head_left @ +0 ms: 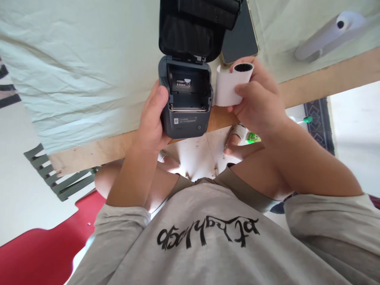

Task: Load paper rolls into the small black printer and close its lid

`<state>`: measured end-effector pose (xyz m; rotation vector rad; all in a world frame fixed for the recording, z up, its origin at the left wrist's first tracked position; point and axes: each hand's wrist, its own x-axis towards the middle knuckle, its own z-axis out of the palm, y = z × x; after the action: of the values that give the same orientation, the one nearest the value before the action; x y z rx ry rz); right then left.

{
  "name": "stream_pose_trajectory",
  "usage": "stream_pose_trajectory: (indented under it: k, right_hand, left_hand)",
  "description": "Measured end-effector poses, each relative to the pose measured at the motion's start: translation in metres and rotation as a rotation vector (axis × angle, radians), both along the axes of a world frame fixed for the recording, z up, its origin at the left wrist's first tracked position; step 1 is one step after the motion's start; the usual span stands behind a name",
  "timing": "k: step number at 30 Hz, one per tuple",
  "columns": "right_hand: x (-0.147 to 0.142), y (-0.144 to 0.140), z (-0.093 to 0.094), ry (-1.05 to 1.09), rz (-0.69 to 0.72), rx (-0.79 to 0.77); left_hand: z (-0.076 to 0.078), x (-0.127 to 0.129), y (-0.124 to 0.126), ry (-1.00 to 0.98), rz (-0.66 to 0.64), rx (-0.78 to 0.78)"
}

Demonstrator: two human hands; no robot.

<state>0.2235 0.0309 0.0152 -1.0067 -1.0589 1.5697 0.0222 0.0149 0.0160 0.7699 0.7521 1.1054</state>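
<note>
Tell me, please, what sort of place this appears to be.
Perhaps a home or an informal workroom: a cloth-covered table with a bare wooden edge, what looks like a red chair, and an open-toed sandal.

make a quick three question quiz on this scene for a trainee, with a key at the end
1. True or false: the lid of the dark device stands open.
2. Which holds the white paper roll? A) the left hand; B) the right hand; C) both hands.
3. Fill the gap: another white roll lies on the pale ____.

Key: 1. True. 2. B, the right hand. 3. cloth.
</note>
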Motion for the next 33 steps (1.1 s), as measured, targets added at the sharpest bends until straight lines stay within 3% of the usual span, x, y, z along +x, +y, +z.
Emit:
stream_pose_trajectory:
  k: [5,17,23,26,30,33]
  right_hand:
    - [-0.002,-0.005,0.006,-0.162,0.034,0.071]
    - [-0.002,0.003,0.013,0.079,-0.071,-0.253]
    - [-0.002,0.001,0.008,-0.052,-0.080,-0.038]
    - [-0.001,0.001,0.004,-0.126,-0.079,-0.019]
    - [0.000,0.008,0.000,-0.075,-0.139,-0.092]
    - [-0.003,0.012,0.001,0.006,-0.206,-0.232]
  left_hand:
    - [0.005,0.002,-0.001,0.008,-0.006,-0.037]
    - [0.003,0.003,-0.001,0.037,0.034,-0.047]
    - [0.001,0.000,0.000,0.041,-0.018,-0.013]
    - [0.002,-0.001,0.000,0.056,-0.013,-0.041]
    - [0.003,0.000,-0.001,0.093,-0.031,-0.048]
    - [0.003,0.000,-0.001,0.077,-0.019,-0.035]
